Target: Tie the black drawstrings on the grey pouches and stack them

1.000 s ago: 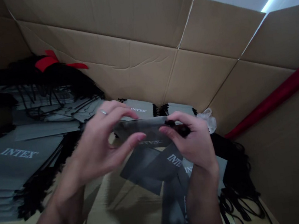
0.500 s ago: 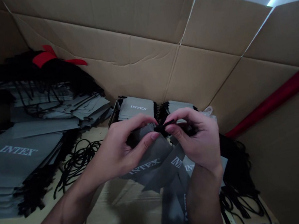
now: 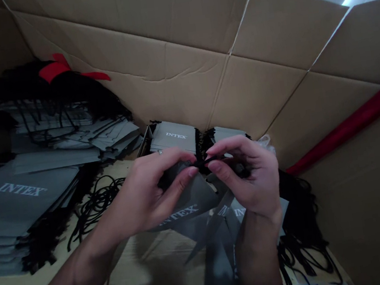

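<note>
My left hand (image 3: 157, 185) pinches a short stretch of black cord (image 3: 200, 163) between thumb and forefinger. From the right, my right hand (image 3: 245, 167) grips the same cord, thumb against fingertip, a small gap from the left. Below my hands hang grey cards (image 3: 183, 215) printed INTEX, partly covered by my fingers and wrists. How the cord joins the cards is hidden. Behind my fingertips stands a stack of grey INTEX cards (image 3: 174, 133) with black cord ends along its sides.
Stacked grey INTEX cards (image 3: 3, 208) lie at left beside loose black cords (image 3: 95, 202). A black cord bundle with a red band (image 3: 54, 70) rests on more cards behind. More black cords (image 3: 301, 221) spill at right. Cardboard walls (image 3: 164, 65) enclose the table (image 3: 151, 267).
My hands stay close together, with the cord now stretched straighter between my fingertips. The hanging cards have swung and turned slightly.
</note>
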Tool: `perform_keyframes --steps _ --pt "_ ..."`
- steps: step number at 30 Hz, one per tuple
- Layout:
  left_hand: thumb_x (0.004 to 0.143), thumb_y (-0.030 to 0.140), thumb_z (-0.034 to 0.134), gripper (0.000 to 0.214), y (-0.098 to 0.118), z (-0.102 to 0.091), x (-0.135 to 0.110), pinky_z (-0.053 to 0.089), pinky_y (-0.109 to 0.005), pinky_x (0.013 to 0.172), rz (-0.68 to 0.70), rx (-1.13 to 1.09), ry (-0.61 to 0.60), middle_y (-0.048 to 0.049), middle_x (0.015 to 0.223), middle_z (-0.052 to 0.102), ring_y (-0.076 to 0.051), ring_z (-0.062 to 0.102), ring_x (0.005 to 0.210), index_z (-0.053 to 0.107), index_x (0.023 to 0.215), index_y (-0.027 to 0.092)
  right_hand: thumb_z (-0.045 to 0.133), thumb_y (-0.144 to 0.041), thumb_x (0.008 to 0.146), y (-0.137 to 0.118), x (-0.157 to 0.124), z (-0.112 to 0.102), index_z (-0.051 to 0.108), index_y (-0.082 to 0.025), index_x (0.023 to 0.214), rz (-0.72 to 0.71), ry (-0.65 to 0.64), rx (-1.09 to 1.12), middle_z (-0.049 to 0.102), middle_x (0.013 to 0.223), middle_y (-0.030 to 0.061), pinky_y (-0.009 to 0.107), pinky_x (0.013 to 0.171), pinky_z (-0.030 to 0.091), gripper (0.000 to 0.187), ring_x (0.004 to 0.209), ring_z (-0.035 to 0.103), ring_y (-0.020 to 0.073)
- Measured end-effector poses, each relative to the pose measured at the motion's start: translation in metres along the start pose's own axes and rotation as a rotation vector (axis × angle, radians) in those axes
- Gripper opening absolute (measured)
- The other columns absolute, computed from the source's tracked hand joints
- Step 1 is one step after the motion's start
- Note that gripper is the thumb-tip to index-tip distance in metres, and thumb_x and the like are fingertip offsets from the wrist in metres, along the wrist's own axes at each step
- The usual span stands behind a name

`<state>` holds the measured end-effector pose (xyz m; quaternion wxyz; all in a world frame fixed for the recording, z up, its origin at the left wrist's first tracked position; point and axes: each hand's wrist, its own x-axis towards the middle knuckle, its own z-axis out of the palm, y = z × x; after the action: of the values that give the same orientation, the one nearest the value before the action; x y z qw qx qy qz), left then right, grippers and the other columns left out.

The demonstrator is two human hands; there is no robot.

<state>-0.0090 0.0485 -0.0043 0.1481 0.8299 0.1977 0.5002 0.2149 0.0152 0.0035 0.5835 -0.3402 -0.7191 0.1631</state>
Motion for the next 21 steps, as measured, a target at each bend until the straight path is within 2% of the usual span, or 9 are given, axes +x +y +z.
perform_keyframes --steps 8,11,14,18,21 --pt "0.11 0.025 0.068 0.006 0.002 0.0 0.001 0.055 -0.026 0.066 -0.017 0.017 -0.013 0.0012 0.093 0.082 -0.013 0.075 0.074 0.073 0.114 0.024 0.082 -0.02 0.102 0.0 0.001 0.004 0.078 -0.027 0.103 -0.001 0.006 -0.039 0.078 0.091 -0.0034 0.022 0.062 0.056 0.008 0.074 0.069 0.0109" --pt "0.107 0.02 0.069 0.007 0.004 -0.001 0.001 0.056 -0.026 0.066 -0.007 0.057 0.037 0.0026 0.09 0.081 -0.012 0.073 0.071 0.073 0.112 0.024 0.085 -0.02 0.097 -0.002 0.001 0.008 0.076 -0.026 0.11 -0.015 0.105 -0.091 0.074 0.101 -0.0005 0.025 0.061 0.053 0.016 0.08 0.066 0.0135" --pt "0.106 0.019 0.07 0.007 0.006 0.001 0.001 0.057 -0.028 0.067 0.001 0.083 0.101 0.0022 0.088 0.079 -0.013 0.073 0.072 0.072 0.11 0.024 0.085 -0.016 0.094 -0.007 -0.001 0.012 0.074 -0.026 0.104 -0.063 0.191 -0.194 0.07 0.1 -0.0008 0.028 0.061 0.05 0.017 0.076 0.06 0.0132" --pt "0.108 0.022 0.067 0.01 0.007 0.006 0.0 0.058 -0.034 0.067 -0.02 0.093 0.083 -0.0007 0.088 0.079 -0.017 0.073 0.073 0.073 0.113 0.027 0.081 -0.013 0.094 -0.013 -0.004 0.013 0.077 -0.025 0.104 -0.075 0.072 -0.269 0.076 0.097 -0.0014 0.03 0.067 0.055 0.017 0.078 0.066 0.0142" --pt "0.108 0.019 0.066 0.011 0.006 0.01 0.0 0.057 -0.032 0.069 -0.014 0.119 0.085 -0.0018 0.091 0.079 -0.017 0.073 0.076 0.073 0.115 0.024 0.08 -0.01 0.092 -0.013 -0.004 0.013 0.077 -0.025 0.104 -0.077 0.055 -0.298 0.078 0.096 -0.0014 0.031 0.071 0.059 0.019 0.076 0.067 0.0145"
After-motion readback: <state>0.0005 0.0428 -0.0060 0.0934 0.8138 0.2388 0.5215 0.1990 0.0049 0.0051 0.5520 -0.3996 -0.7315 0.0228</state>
